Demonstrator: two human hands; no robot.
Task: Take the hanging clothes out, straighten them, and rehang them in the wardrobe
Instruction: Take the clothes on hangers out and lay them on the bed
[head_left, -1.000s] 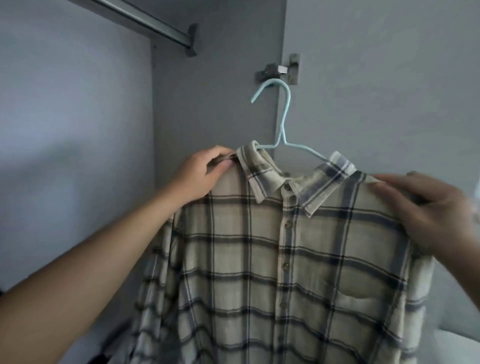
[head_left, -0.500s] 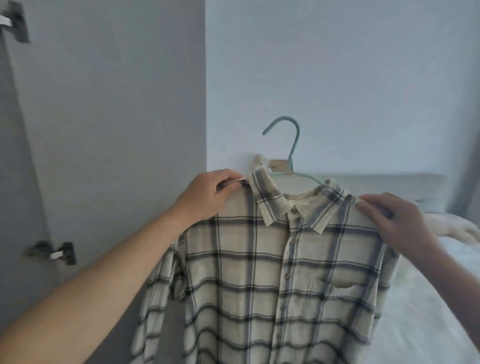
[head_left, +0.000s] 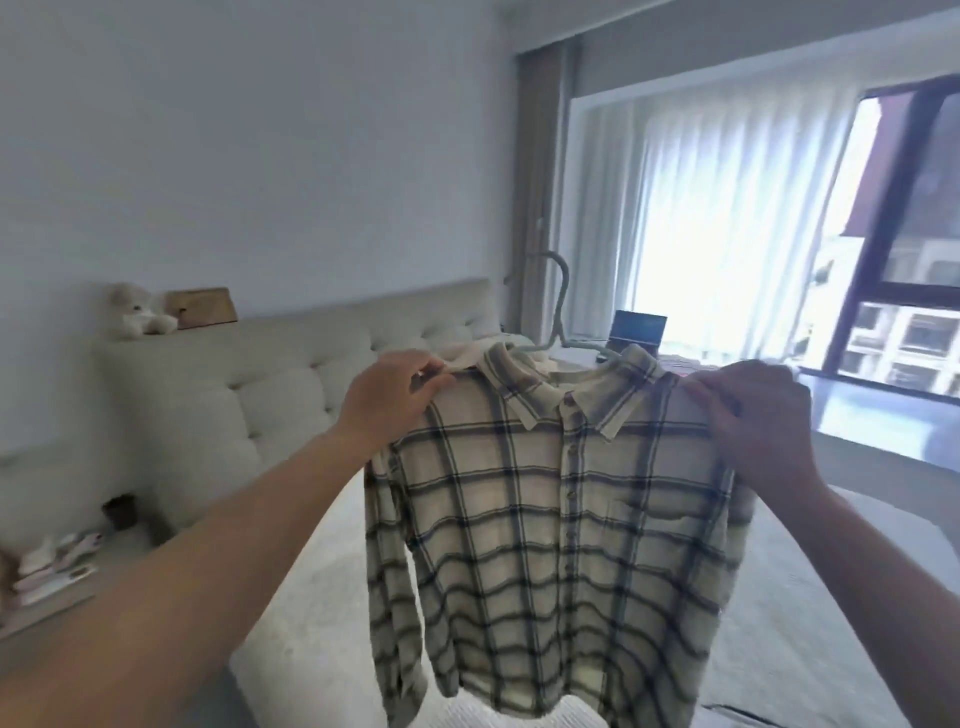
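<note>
1. Plaid cotton, cream with dark checks: the shirt (head_left: 556, 525) hangs in mid-air between your two hands, front towards you, buttoned, its pale hanger (head_left: 563, 312) inside the collar with the hook standing above and free of any rail. It is out of the wardrobe, which is not in view.
2. Your left hand (head_left: 395, 400) is pinched on the shoulder seam on its side; your right hand (head_left: 758, 421) is clenched on the opposite shoulder. Keep both grips level so the hanger does not tip out of the neck.
3. To straighten it well, I judge you should draw the hands gently apart to pull the yoke taut, then settle each shoulder squarely on the hanger arms before smoothing the rippled lower panels.
4. Below and beyond your hands lies the bed (head_left: 831, 597), its white cover a fair surface for laying the shirt flat.
5. Left of your left hand runs the tufted headboard (head_left: 234, 395), carrying a small plush toy (head_left: 136, 312).
6. Beyond your right hand, sheer curtains (head_left: 717, 208) cover a bright window.
</note>
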